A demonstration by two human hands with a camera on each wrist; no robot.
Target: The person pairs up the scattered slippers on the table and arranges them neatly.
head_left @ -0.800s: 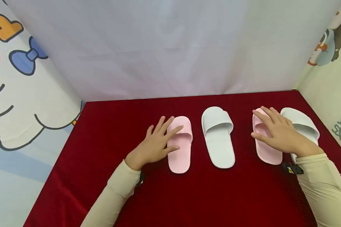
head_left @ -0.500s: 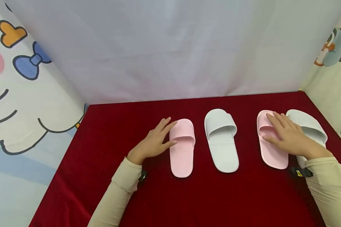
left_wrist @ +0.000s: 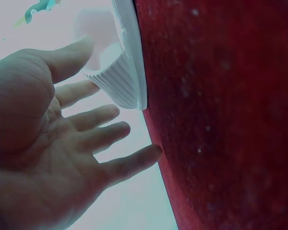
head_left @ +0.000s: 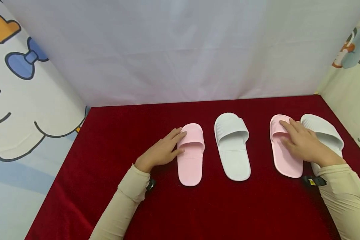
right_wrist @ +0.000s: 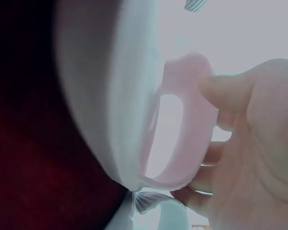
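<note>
My left hand (head_left: 160, 151) lies along the left side of a pink slipper (head_left: 190, 166) with a ribbed strap. Its index fingertip meets the strap and its thumb is near the strap opening. In the left wrist view the fingers (left_wrist: 103, 139) are spread and fairly straight. On the right, my right hand (head_left: 306, 143) holds another pink slipper (head_left: 283, 156) by the strap. The right wrist view has the thumb on the near side of the strap (right_wrist: 194, 110), with the other fingertips partly hidden behind it. Both pink slippers lie flat.
One white slipper (head_left: 234, 156) lies between the two pink ones. Another white slipper (head_left: 324, 130) is at the far right, partly covered by my right hand and forearm. A red cloth (head_left: 216, 210) covers the table, with a white curtain (head_left: 180, 53) behind.
Both hands have come lower onto the pink slippers. The left fingers have drawn back from over the slipper to its left edge, and the right thumb has moved in to the strap.
</note>
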